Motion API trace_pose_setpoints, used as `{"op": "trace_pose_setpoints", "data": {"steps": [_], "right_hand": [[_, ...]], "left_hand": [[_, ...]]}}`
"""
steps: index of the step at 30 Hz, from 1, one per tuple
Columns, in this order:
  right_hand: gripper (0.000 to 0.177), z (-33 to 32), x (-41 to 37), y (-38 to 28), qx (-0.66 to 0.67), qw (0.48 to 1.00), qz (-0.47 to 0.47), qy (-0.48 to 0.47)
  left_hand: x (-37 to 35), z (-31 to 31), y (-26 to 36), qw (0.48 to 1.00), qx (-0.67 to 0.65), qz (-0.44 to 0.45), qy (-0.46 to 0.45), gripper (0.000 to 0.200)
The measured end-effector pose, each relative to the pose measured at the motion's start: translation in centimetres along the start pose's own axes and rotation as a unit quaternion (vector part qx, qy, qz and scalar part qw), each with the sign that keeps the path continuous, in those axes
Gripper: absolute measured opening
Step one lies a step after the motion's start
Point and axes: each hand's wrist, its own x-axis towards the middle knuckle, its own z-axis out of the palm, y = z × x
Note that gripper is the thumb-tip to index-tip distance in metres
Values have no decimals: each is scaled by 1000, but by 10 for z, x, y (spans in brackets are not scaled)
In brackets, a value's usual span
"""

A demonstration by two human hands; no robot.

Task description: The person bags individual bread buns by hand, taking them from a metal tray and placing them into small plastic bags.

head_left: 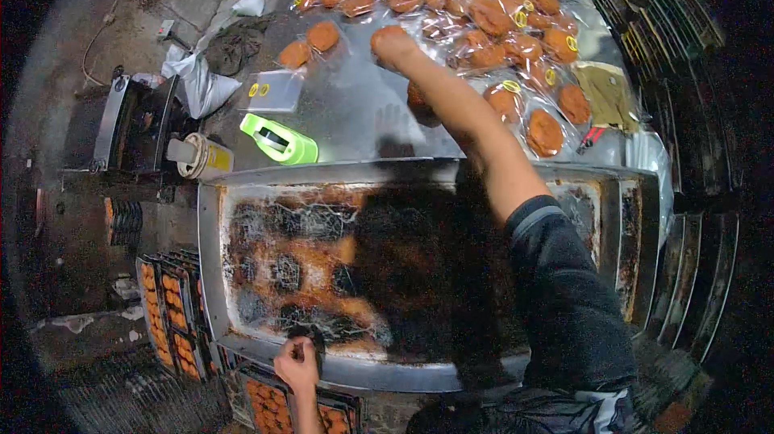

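My right hand (393, 47) reaches across the metal table, its fingers curled and mostly hidden. Whether it holds anything I cannot make out. Just right of it lies a heap of round brown baked buns (492, 16) in clear plastic bags with yellow printed marks. Two bagged buns (323, 35) lie to its left. Near the front rim of a large baking tray (476, 377), my left hand (297, 365) is closed with fingertips pinched together; anything between them is too small or dark to name. Greasy brown and white residue covers the tray.
A bright green tape dispenser (280, 140) stands behind the tray, beside a flat clear bag (276, 91) with yellow marks. A white tub (200, 156) is at the left. Racked trays of buns (171, 305) stand lower left; metal trays (685, 285) stand at right.
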Motion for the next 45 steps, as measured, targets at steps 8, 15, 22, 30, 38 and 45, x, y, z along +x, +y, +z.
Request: {"op": "trace_pose_setpoints", "data": {"steps": [8, 15, 22, 30, 38, 45], "right_hand": [[51, 34, 12, -19, 45, 997, 54, 40], [49, 17, 20, 13, 15, 996, 6, -88], [51, 42, 31, 8, 166, 984, 64, -24], [26, -43, -9, -38, 110, 952, -140, -248], [22, -120, -83, -49, 337, 859, -279, 267], [14, -219, -29, 34, 244, 899, 51, 361]], "left_hand": [[-4, 12, -30, 995, -72, -71, 3, 13], [5, 5, -24, 999, -28, -22, -22, 21], [6, 3, -16, 999, -4, -45, -21, 19], [-1, 6, -21, 998, -27, -57, -14, 17], [-7, 12, -29, 997, -32, -59, -25, 21], [-4, -2, -12, 999, -25, 20, 5, 18]]}}
